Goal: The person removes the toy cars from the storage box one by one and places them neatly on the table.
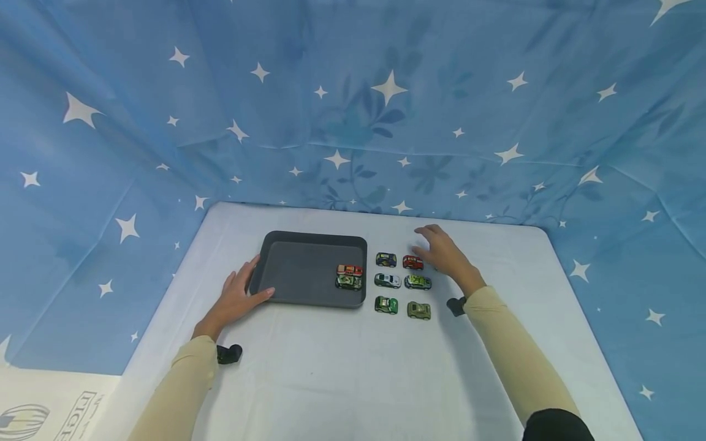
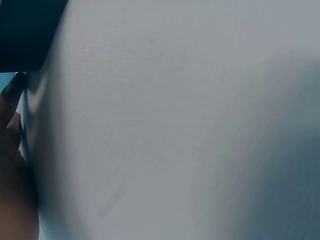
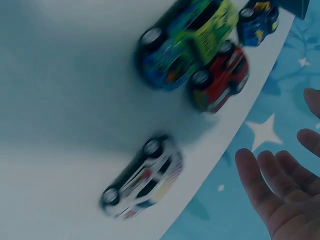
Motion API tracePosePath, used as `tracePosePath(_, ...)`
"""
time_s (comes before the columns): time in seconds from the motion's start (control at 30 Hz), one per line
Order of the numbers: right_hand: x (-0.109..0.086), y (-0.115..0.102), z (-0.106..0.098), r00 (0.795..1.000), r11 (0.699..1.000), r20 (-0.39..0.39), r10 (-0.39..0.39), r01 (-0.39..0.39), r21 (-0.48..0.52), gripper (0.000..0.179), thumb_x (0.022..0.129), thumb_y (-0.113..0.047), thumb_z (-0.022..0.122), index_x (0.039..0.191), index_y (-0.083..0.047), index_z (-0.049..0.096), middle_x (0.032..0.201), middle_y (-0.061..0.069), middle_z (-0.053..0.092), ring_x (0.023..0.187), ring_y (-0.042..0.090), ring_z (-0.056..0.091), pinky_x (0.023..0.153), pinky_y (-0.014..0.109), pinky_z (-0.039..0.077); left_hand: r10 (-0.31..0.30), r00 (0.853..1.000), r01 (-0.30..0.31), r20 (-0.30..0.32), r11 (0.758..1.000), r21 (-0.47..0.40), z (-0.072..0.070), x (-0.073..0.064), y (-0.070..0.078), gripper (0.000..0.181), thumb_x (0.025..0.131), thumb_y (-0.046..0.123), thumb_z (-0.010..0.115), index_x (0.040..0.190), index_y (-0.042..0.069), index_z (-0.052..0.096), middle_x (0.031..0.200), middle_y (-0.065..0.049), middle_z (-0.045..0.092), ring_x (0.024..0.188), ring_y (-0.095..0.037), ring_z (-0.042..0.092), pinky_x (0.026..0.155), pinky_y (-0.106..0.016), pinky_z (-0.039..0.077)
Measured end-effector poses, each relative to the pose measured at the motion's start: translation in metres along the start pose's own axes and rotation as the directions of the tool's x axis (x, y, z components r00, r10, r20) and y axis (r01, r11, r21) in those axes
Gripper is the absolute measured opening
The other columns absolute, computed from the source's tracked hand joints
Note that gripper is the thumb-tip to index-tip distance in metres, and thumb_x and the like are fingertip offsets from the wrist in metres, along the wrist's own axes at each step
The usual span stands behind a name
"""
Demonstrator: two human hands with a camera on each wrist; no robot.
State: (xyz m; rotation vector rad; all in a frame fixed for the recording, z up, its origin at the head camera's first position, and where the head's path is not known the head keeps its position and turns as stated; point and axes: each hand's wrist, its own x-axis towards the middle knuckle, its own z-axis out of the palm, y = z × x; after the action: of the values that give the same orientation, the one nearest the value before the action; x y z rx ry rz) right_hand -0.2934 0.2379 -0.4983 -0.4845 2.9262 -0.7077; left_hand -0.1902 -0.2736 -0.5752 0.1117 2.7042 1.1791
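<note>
A dark grey tray lies on the table, bearing a red-orange toy car and a dark green toy car at its right end. My left hand rests at the tray's left edge, fingers and thumb spread. Over the far side of the car rows, my right hand holds nothing, fingers loosely bent beside a red toy car. The right wrist view shows a white striped toy car apart from the yellow-green one; in the head view the right hand mostly hides it.
Right of the tray stand a dark blue car, a silver-white car, a green car and an olive car. A blue star-patterned curtain borders the white table behind and at the sides.
</note>
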Motion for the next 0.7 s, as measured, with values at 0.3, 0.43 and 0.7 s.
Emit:
tracePosePath(0.3,0.022,-0.037,0.013,0.989,0.988,0.014,-0.15,0.15,0.04,0.05,0.105,-0.016,0.071,0.147,0.008,0.057,0.151,0.03,0.051,0.14,0.047,0.05,0.116,0.06,0.043,-0.012,1.0,0.012,0.012,1.0,0.001,-0.002,0.0,0.002,0.104,0.098,0.053,0.074,0.174,0.018,0.013,0.175,-0.026,0.014,0.161,-0.05,-0.005,0.126,-0.071,-0.002)
tracePosePath(0.43,0.031,-0.052,0.022,0.983,0.982,0.036,-0.182,0.18,0.063,0.05,0.106,-0.018,0.071,0.148,0.006,0.058,0.152,0.028,0.051,0.142,0.044,0.05,0.117,0.059,0.043,-0.003,1.0,0.003,0.005,1.0,0.009,-0.002,0.0,0.003,0.103,0.098,0.052,0.074,0.174,0.018,0.014,0.175,-0.025,0.015,0.161,-0.048,-0.002,0.127,-0.067,-0.003)
tracePosePath(0.7,0.041,-0.083,0.035,0.969,0.965,0.047,-0.243,0.237,0.112,0.049,0.107,-0.019,0.07,0.15,0.002,0.058,0.152,0.025,0.053,0.126,0.04,0.064,0.103,0.053,0.055,0.002,1.0,-0.002,0.011,1.0,-0.012,-0.002,0.001,0.001,0.102,0.099,0.052,0.074,0.175,0.019,0.013,0.176,-0.024,0.015,0.162,-0.046,-0.001,0.128,-0.066,-0.003)
